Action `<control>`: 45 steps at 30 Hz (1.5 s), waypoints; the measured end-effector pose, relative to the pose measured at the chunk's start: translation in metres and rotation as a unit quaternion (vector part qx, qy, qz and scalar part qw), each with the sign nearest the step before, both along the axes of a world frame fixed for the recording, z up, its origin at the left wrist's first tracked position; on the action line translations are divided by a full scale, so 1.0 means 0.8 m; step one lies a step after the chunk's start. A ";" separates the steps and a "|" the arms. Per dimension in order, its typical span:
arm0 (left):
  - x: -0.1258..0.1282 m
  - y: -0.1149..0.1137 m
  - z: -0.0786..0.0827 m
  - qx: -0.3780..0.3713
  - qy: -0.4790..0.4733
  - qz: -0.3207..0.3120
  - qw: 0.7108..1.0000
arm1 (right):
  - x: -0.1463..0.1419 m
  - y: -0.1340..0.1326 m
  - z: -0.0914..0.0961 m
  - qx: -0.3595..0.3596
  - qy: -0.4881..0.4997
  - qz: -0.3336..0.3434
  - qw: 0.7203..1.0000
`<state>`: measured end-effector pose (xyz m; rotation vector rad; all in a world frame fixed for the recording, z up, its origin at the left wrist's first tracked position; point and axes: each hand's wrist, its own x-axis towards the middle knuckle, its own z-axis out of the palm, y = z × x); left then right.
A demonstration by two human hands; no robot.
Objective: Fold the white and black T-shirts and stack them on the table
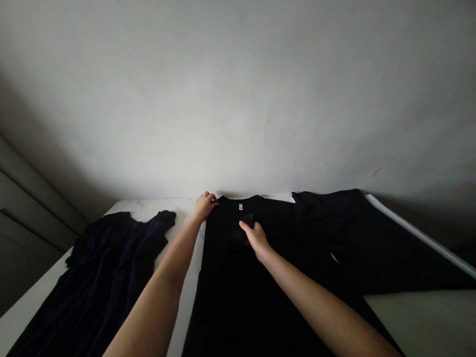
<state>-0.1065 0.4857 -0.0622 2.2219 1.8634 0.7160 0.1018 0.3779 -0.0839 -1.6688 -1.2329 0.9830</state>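
A black garment (243,299) lies spread flat down the middle of a white table (425,317), its collar with a small white label at the far edge by the wall. My left hand (205,204) pinches the garment's far left corner beside the collar. My right hand (255,234) grips a folded bit of the same black fabric just below the label, fingers curled round it. Both forearms reach out over the cloth.
A dark navy dress (96,279) lies crumpled along the table's left side. Another black piece of cloth (359,236) spreads to the right, overlapping the middle garment. A plain white wall (234,94) stands right behind the table. A grey panelled surface (14,220) is at far left.
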 end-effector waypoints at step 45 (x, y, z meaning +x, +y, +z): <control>0.031 -0.121 -0.033 -0.052 0.201 -0.018 0.978 | -0.067 0.021 0.026 0.086 -0.394 0.278 0.872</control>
